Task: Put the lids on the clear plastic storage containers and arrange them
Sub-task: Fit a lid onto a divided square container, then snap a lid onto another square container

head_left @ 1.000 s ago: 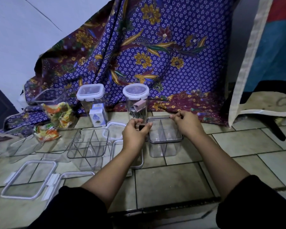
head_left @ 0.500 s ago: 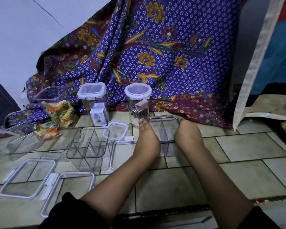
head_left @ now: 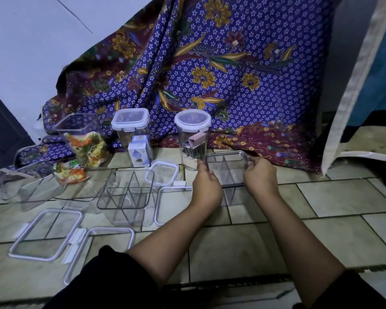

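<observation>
A clear divided container (head_left: 228, 172) with a dark-rimmed lid on top stands on the tiled floor, just right of the round lidded jar (head_left: 193, 139). My left hand (head_left: 206, 186) grips its left side and my right hand (head_left: 260, 177) grips its right side. A square lidded container (head_left: 132, 134) holding a small white box stands further left. An open divided container (head_left: 127, 192) sits left of my left forearm. Loose white-rimmed lids lie about: a small one (head_left: 162, 173), one partly under my left arm (head_left: 172, 204), and two at the front left (head_left: 47, 235) (head_left: 98, 248).
An open container with colourful snack packets (head_left: 85, 143) stands at the back left, and further clear containers (head_left: 31, 188) lie tipped on the far left. A purple batik cloth (head_left: 210, 63) hangs behind. A floor edge runs along the bottom.
Both hands moved from the container's top to its sides, and the container now sits further back, close beside the round jar.
</observation>
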